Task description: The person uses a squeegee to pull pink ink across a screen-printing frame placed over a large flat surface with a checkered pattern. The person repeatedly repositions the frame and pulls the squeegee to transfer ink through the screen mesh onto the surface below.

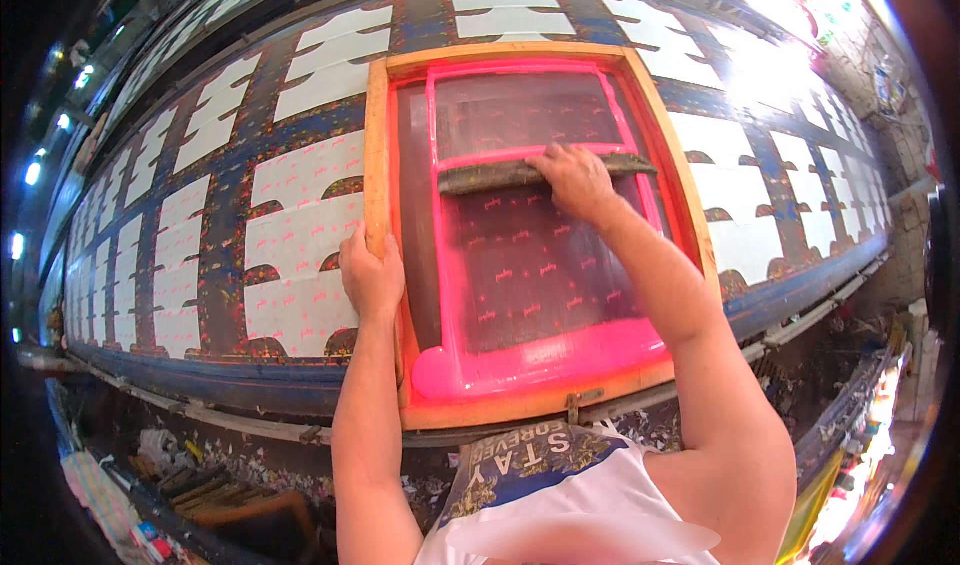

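Observation:
A wooden-framed printing screen (375, 155) lies flat on a long table before me, its mesh edged with bright pink ink (540, 365). My right hand (577, 180) grips a long dark squeegee (490, 177) that spans the mesh crosswise, above its middle. Along the squeegee's far side runs a line of pink ink. On the left side of the frame, my left hand (373, 270) is closed around the wooden edge. Small pink motifs show through the mesh. Most ink pools at the near end, with a round blob at the near left corner.
White cut fabric pieces (510, 13) lie in rows on the dark, ink-spotted table (225, 255). Pieces to the left bear pink prints; those to the right look plain white. A rail (250, 425) runs along the near edge, with scraps and debris below it.

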Demonstrator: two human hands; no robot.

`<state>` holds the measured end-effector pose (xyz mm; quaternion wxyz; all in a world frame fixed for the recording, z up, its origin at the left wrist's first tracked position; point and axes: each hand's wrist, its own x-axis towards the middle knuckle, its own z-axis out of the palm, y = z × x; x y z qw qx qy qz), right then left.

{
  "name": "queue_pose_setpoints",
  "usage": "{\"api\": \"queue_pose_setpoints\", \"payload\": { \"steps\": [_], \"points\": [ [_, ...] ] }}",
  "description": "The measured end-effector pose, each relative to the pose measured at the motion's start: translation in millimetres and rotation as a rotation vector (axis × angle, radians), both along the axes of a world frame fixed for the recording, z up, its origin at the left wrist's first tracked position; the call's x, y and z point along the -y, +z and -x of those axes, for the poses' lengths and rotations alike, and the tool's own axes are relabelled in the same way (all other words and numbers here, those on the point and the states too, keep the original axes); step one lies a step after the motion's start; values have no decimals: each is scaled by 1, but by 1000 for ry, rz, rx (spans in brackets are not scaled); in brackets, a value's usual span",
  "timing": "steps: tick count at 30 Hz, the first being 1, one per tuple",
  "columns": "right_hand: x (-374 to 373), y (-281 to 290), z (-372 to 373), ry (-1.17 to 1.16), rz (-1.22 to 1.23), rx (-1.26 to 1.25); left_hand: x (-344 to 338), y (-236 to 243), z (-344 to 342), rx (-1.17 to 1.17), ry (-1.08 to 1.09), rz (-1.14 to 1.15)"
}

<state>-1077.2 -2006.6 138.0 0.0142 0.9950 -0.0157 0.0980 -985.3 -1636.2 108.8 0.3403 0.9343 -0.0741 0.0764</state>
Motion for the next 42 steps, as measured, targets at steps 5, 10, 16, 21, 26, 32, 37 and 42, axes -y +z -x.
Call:
{"api": "queue_pose_setpoints", "payload": {
  "steps": [5, 10, 16, 21, 26, 32, 37, 42],
  "points": [
    [59, -6, -103, 1, 105, 37, -1, -1, 2, 29, 21, -28],
    [100, 0, -174, -58, 94, 9, -3, -2, 3, 70, 9, -70],
    [133, 12, -224, -55, 15, 69, -5, -3, 2, 111, -4, -57],
    [138, 15, -232, 15, 49, 8, -6, -4, 1, 137, -4, -63],
    [127, 33, -224, 3, 44, -92, -6, -2, -1, 129, -20, -45],
    [82, 50, -160, 67, -6, -223, -8, -3, -3, 103, -13, -21],
    [31, 57, -70, 50, -27, -270, -10, -1, -7, 82, -27, -55],
    [-29, 57, 27, 22, -21, -319, -11, -2, -9, 77, -53, -87]
  ]
}}
